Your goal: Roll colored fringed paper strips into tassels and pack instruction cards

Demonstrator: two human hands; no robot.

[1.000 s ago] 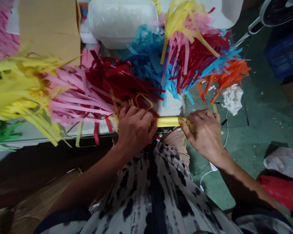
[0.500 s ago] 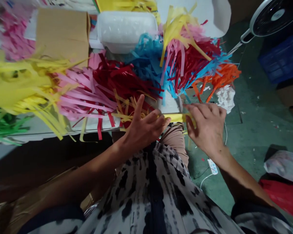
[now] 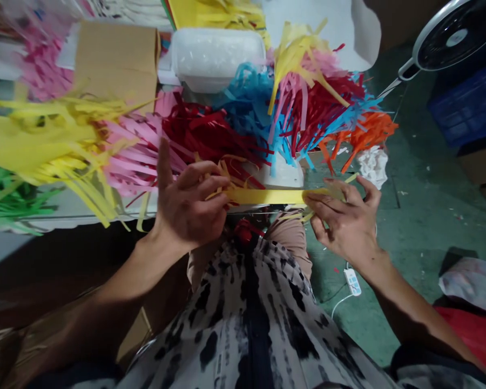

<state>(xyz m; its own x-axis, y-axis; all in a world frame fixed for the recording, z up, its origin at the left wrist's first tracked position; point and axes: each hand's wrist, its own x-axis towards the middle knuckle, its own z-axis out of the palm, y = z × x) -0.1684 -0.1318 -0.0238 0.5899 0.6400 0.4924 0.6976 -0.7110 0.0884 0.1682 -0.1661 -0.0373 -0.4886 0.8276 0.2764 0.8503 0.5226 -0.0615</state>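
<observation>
A yellow paper strip (image 3: 267, 196) stretches level between my two hands, in front of the table edge. My left hand (image 3: 190, 208) pinches its left end, the index finger pointing up and away. At the other end my right hand (image 3: 342, 213) grips the strip between thumb and fingers, with thin yellow fringe ends showing around the fingers. Just beyond the strip lie dark red fringed paper (image 3: 206, 129) and pink fringed paper (image 3: 140, 148). A small red item (image 3: 245, 231) shows below the strip, near my lap; its kind is unclear.
Yellow fringe (image 3: 36, 127) and green fringe (image 3: 8, 189) cover the table's left. Behind stand a white foam box (image 3: 218, 54) and a brown cardboard piece (image 3: 115, 59). Blue fringe (image 3: 253, 97) and orange fringe (image 3: 368, 132) lie rightward. A fan (image 3: 456, 38) stands right; a power strip (image 3: 352, 282) lies on the floor.
My left hand has moved left, away from my right hand, and a longer stretch of the yellow strip now shows between them. My right hand stays in nearly the same place.
</observation>
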